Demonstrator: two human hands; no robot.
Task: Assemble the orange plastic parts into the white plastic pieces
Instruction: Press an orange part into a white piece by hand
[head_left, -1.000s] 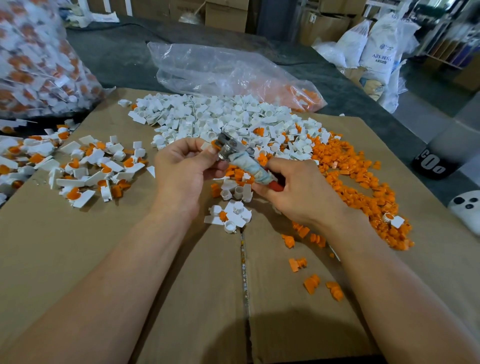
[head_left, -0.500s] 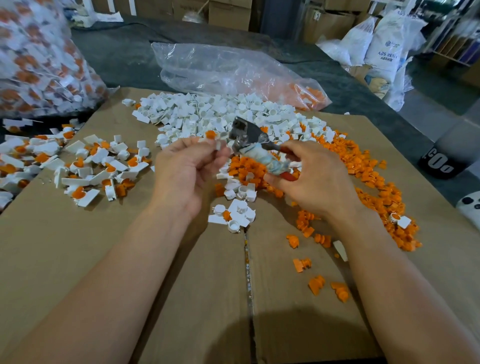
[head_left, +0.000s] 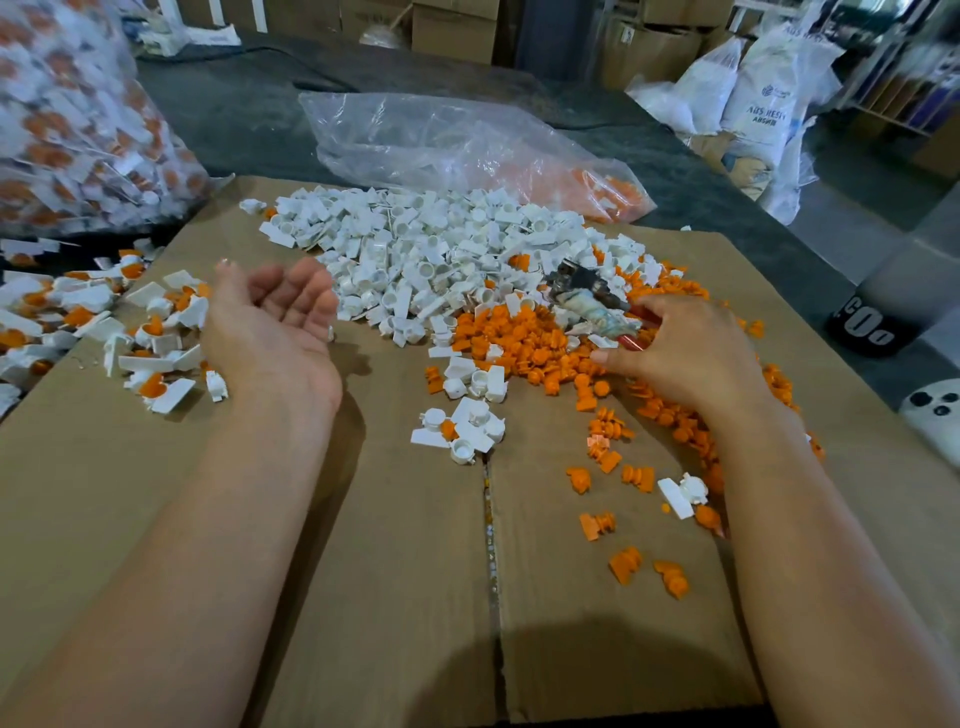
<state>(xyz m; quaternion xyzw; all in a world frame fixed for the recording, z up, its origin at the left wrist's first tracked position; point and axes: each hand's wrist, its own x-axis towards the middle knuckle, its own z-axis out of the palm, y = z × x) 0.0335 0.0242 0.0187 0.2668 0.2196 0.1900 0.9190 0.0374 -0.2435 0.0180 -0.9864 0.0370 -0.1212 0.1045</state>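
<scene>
Left hand (head_left: 275, 327), 9 o'clock: held palm-up, fingers loosely spread. Right hand (head_left: 685, 358), 3 o'clock: cloth-wrapped red-handled metal tool (head_left: 587, 299) gripped over heaped orange plastic parts (head_left: 524, 348).

A white sack (head_left: 769, 104) at the far right carries blue print under a small logo. It reads roughly "ABS RESI" — the end is blurred, and the smaller line below cannot be read. A black thing (head_left: 860, 327) beside the counter shows big white characters — something like "C0o".
</scene>
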